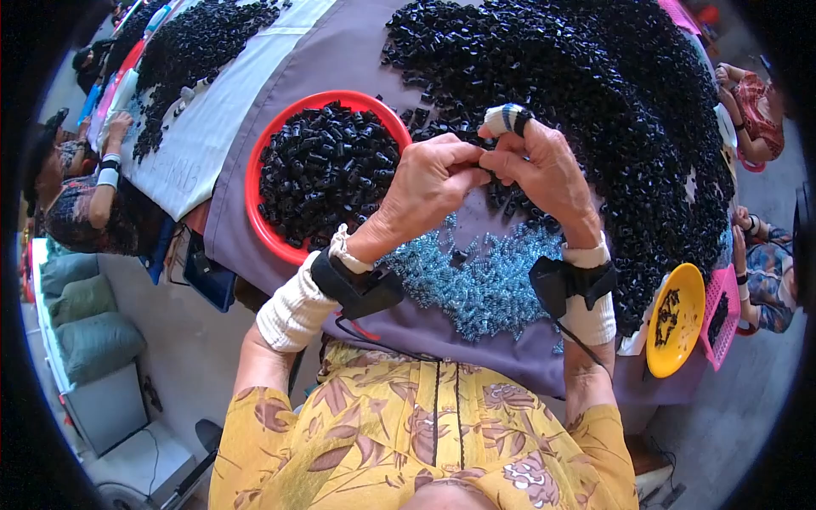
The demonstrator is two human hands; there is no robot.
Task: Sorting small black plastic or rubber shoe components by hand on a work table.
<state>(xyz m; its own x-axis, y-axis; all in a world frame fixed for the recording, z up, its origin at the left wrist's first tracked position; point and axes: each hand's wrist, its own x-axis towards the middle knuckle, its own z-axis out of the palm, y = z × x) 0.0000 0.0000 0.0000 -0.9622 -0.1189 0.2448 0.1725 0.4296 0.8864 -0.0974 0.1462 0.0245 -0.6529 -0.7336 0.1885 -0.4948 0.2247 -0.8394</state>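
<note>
My left hand (432, 185) and my right hand (548, 172) meet above the table, fingertips pinched together. Between them shows a small black piece (481, 167), mostly covered by the fingers, so its exact shape is hidden. A white and dark wrap covers one finger of the right hand. Just below my hands lies a spread of small light-blue pieces (476, 293) that look like coil springs. Left of my left hand stands a red round basin (255, 200) full of short black plastic parts (327, 170). A large heap of similar black parts (578, 68) reaches behind and right of my hands.
A grey-purple cloth (340, 51) covers the table. At the right edge are a yellow plate (680, 319) with some dark pieces and a pink basket (721, 319). People sit at both sides; another heap of black parts (200, 47) lies on the left-hand table.
</note>
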